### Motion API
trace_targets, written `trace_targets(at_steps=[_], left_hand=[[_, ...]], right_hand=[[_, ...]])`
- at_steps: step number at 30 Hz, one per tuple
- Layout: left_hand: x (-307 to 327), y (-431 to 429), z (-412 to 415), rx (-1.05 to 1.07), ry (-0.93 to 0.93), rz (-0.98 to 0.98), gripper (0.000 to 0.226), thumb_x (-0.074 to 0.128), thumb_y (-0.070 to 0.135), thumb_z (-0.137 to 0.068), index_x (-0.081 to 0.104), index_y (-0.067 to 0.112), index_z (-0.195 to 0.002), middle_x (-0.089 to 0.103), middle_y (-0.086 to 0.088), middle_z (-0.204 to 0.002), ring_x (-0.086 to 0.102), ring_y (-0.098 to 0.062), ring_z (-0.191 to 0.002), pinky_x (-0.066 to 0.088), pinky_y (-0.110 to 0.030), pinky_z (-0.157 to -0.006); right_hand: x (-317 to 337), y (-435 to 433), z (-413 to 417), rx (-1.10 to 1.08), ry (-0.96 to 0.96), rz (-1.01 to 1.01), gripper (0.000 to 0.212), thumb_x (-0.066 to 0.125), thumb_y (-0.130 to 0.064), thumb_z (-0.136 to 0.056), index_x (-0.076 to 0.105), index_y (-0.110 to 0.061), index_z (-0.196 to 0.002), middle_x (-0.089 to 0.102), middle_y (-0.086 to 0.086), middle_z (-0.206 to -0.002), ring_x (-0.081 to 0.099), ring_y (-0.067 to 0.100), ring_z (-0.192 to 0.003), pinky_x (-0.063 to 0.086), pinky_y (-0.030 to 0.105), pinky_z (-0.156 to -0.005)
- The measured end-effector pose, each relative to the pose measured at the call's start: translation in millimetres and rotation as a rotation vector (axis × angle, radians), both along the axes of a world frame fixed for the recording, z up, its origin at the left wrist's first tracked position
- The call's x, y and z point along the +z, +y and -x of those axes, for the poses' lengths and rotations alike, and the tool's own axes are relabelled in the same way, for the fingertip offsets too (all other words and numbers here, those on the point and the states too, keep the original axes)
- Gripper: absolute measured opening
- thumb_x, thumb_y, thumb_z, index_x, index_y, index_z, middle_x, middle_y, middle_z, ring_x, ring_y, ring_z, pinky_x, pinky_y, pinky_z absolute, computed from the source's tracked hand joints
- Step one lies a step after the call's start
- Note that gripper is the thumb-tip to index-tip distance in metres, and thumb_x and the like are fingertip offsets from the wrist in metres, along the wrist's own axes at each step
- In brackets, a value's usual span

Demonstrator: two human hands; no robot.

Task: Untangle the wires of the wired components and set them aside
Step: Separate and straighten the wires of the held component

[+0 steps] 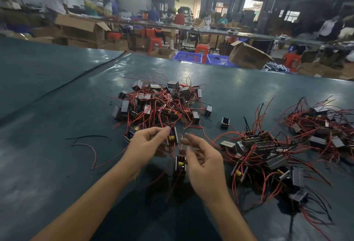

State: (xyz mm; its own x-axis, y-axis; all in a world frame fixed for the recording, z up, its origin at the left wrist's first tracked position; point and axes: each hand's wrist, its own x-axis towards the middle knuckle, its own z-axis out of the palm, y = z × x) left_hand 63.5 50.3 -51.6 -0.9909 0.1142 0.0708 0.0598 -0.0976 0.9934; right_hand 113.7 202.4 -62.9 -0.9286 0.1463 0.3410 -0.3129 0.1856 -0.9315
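Two components are up off the mat, linked by red wire. Step in hand: pulling one pair apart, in front of the tangled pile.

- Left hand pinches the upper component by its top, fingertips tight together.
- Lower component hangs under it, just beside my right hand. Right fingers are loosely curled and blurred, so I can't tell if they hold a wire or nothing.

Next, I reckon: right hand takes the lower one, finds the crossed lead and slides it out rather than yanking. Thin wires, likely to snag. The freed unit then goes right, to the near pile. Another pile sits farther right, and a lone component lies between the piles. Plenty left in the tangle, so I'd say roughly midway.

Containers: nothing on the mat holds parts. Blue crates and an open cardboard box stand past the far edge, contents not readable from here.
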Motion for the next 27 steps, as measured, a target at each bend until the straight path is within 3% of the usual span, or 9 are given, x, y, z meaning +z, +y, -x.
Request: trace_targets(at_steps=[3,7,10,13,16,20,23,27], left_hand=[[5,-5,5,0.113,-0.122,-0.206,0.023,0.063,0.026,-0.091,0.071,0.007,-0.081,0.067,-0.015,-0.071,0.065,-0.020,-0.054,0.053,-0.023,-0.046],[5,-12,9,0.209,-0.095,-0.182,0.014,0.061,0.018,-0.094,0.068,0.014,-0.083,0.066,-0.005,-0.065,0.066,-0.021,-0.052,0.052,-0.023,-0.044],[3,-12,10,0.214,-0.083,-0.147,0.014,0.060,0.019,-0.095,0.065,0.014,-0.084,0.060,0.003,-0.054,0.065,-0.018,-0.050,0.051,-0.022,-0.044],[0,-13,11,0.205,-0.078,-0.133,0.010,0.059,0.022,-0.096,0.061,0.015,-0.089,0.052,0.008,-0.048,0.065,-0.018,-0.050,0.050,-0.022,-0.043],[-1,-13,13,0.194,-0.074,-0.072,0.007,0.055,0.021,-0.099,0.056,0.015,-0.097,0.061,0.002,-0.055,0.068,-0.023,-0.055,0.050,-0.024,-0.044],[-2,-13,11,0.177,-0.037,0.099,0.003,0.053,0.017,-0.099,0.051,0.015,-0.100,0.065,-0.003,-0.061,0.068,-0.026,-0.055,0.054,-0.028,-0.048],[-3,-13,11,0.171,0.022,0.222,0.003,0.053,0.017,-0.098,0.050,0.016,-0.097,0.063,0.001,-0.057,0.064,-0.017,-0.050,0.051,-0.028,-0.048],[-9,-13,10,0.176,0.132,0.386,0.003,0.053,0.022,-0.098,0.051,0.019,-0.097,0.053,0.007,-0.045,0.043,-0.001,-0.034,0.037,-0.013,-0.039]], right_hand=[[-4,7,1,-0.027,0.013,-0.216,0.032,0.061,-0.006,-0.091,0.065,-0.028,-0.114,0.068,-0.015,-0.103,0.062,0.003,-0.086,0.048,0.016,-0.068],[-11,7,-1,0.021,0.032,-0.662,0.024,0.065,-0.030,-0.088,0.071,-0.026,-0.111,0.063,-0.023,-0.104,0.045,-0.001,-0.105,0.043,0.015,-0.085],[-11,11,0,-0.032,-0.009,-0.724,0.026,0.058,-0.037,-0.093,0.070,-0.027,-0.114,0.061,-0.025,-0.116,0.041,0.000,-0.112,0.046,0.024,-0.090],[-9,20,4,-0.064,-0.043,-0.723,0.027,0.055,-0.031,-0.096,0.068,-0.026,-0.119,0.060,-0.022,-0.122,0.043,0.005,-0.115,0.044,0.022,-0.093],[-7,25,4,-0.071,-0.042,-0.756,0.030,0.056,-0.023,-0.093,0.067,-0.026,-0.121,0.060,-0.020,-0.124,0.043,0.006,-0.114,0.041,0.019,-0.094],[-5,23,1,-0.065,-0.033,-0.832,0.024,0.063,-0.033,-0.090,0.071,-0.027,-0.112,0.058,-0.019,-0.121,0.042,0.006,-0.112,0.044,0.024,-0.093],[-2,22,0,-0.076,-0.047,-0.808,0.015,0.064,-0.029,-0.088,0.074,-0.025,-0.099,0.059,-0.019,-0.116,0.044,0.006,-0.109,0.043,0.021,-0.090],[1,29,-1,-0.070,-0.068,-0.870,0.015,0.063,-0.033,-0.085,0.071,-0.025,-0.095,0.059,-0.019,-0.114,0.045,0.008,-0.112,0.042,0.027,-0.094]])
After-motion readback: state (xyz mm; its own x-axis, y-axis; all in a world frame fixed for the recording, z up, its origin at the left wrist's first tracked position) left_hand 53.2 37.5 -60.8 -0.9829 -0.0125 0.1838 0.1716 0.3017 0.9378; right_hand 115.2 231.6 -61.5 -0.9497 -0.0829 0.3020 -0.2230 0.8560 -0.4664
